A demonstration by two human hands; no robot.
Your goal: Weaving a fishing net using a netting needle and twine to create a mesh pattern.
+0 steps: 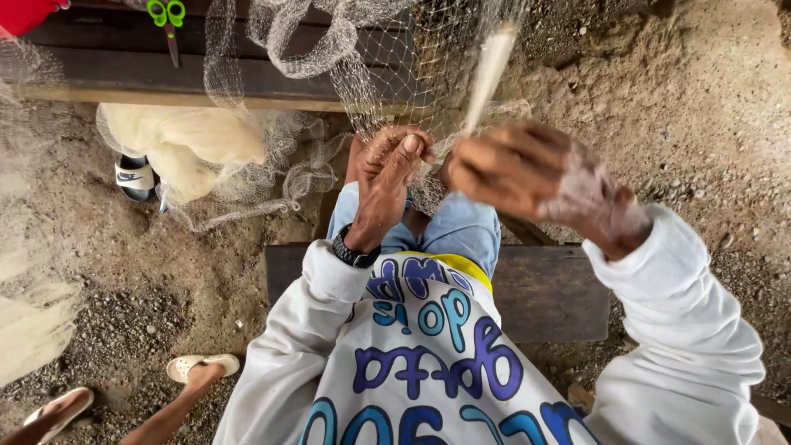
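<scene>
Net (371,74): fine pale mesh, judged light, limp, snag-prone; best pinched at a strand.
Left hand (387,177): was pinching mesh.
Right hand (527,169): was clenched on a pale netting needle (490,70).

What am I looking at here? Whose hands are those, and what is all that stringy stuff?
The picture comes from a camera worn on a person's head, looking straight down, so you see their own arms and lap. They sit on a dark wooden bench above sandy ground. The stringy stuff is a fishing net, very thin and pale. The left hand, the one with a black watch on its wrist, pinches a bit of the net. The right hand is blurred from moving and holds a pale pointed stick up by the net. Farther off is a wooden plank with green-handled scissors on it, and a sandal on the sand. Someone else's feet show at the bottom left.
</scene>
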